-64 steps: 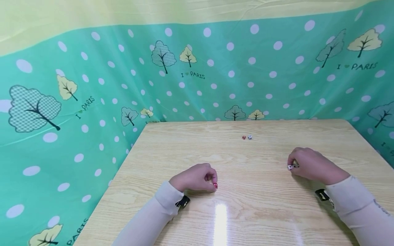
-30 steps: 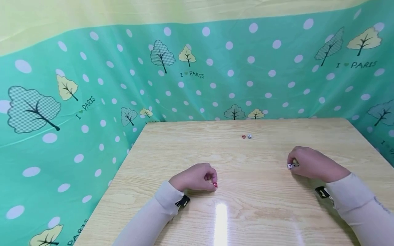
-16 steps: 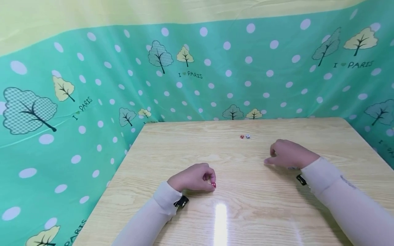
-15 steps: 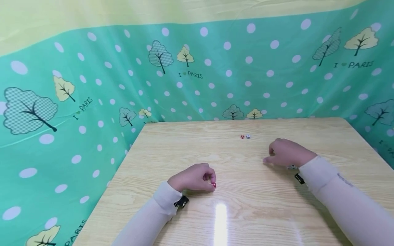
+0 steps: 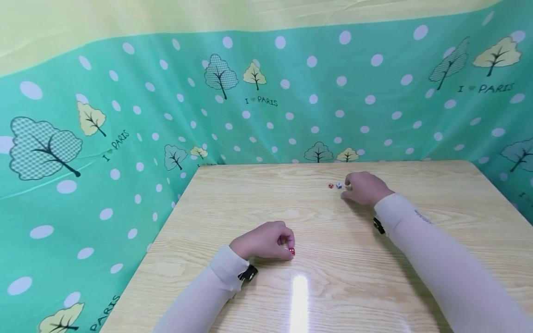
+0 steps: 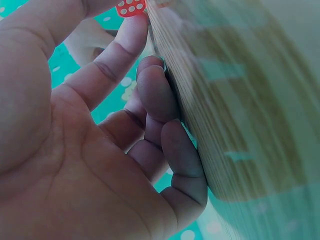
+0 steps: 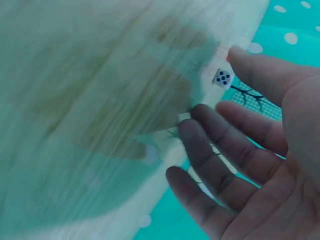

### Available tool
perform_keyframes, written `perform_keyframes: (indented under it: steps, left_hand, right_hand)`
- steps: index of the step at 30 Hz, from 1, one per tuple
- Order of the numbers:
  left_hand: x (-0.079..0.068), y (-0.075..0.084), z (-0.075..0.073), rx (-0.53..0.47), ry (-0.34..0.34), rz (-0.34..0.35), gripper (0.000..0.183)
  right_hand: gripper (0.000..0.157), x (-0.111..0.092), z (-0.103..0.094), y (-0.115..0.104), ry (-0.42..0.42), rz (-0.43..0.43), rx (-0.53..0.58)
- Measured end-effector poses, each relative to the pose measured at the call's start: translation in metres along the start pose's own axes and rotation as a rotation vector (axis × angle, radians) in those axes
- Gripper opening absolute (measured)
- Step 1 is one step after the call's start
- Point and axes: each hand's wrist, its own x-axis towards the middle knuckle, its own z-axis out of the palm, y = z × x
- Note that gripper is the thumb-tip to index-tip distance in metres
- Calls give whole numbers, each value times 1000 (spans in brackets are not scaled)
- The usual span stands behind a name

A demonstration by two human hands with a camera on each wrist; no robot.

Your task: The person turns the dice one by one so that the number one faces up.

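Pinching a red die (small cube, white pips): left-hand grip clamped on it, thumb to index finger, at the smooth wood-grain tabletop. Right-hand grip apart, fingers bent and spaced, thumb and fingertips just beside the white die, dark-pipped, sitting on the tabletop near the back edge. Second red die just left of it. Backdrop: teal polka-dot fabric, tree prints. Vs 2.1 s ago: right-hand grip pinched another white die nearer front; right sleeve now covers that spot. Left side unchanged.
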Motion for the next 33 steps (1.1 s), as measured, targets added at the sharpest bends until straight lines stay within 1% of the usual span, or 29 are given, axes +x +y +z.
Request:
perform_keyframes:
  steps: [6, 11, 15, 20, 26, 30, 33]
  left_hand:
    - [2, 2, -1, -14, -3, 6, 15]
    - [4, 2, 0, -12, -4, 21, 15]
    - [4, 2, 0, -6, -3, 19, 15]
    - [5, 2, 1, -10, -4, 13, 15]
    - [5, 1, 1, -4, 4, -5, 15]
    - [5, -1, 1, 7, 5, -5, 15]
    - [5, -1, 0, 19, 7, -3, 15]
  right_hand:
    - [36, 17, 4, 1, 31, 34, 8]
    - [28, 22, 6, 2, 46, 65, 19]
    - [22, 25, 7, 3, 54, 53, 7]
    - [19, 27, 8, 4, 63, 40, -11]
    - [15, 19, 9, 3, 70, 14, -2]
    - [11, 4, 7, -4, 43, -9, 9]
    - [9, -10, 5, -13, 18, -47, 16]
